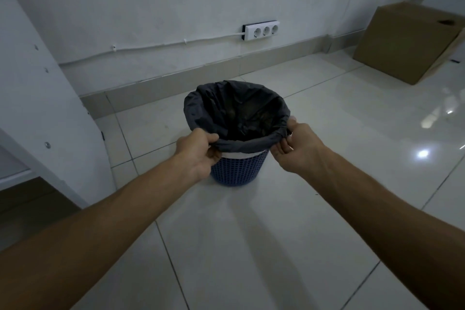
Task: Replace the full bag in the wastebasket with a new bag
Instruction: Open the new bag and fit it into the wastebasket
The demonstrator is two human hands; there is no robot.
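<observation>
Wastebasket (239, 171), a small blue lattice bin, stands upright on the pale tiled floor (251, 246) near the wall, and I have both hands at its near rim. Its black bag (201, 108) is folded down over the rim like a cuff, the mouth gaping upward; dark contents show dimly inside, too murky for me to identify. A strip of white (236, 155) shows between the cuff and the blue lattice; I cannot tell what it is.

My left hand (198, 152) pinches the cuff at the near-left of the rim, thumb on top and fingers (215, 155) curled beneath the fold. My right hand (298, 145) grips the bunched plastic at the near-right, thumb over the edge. The two holds sit about level on either side of the rim, both on my side of the bin, with the far half of the cuff untouched.

I judge the coming move to be peeling the cuff up off the rim; the bag's axis runs straight up, so the lift should go vertical, and the far edge may cling.

A three-way socket strip (261, 30) on the wall and a cardboard box (407, 43) stand well apart.
</observation>
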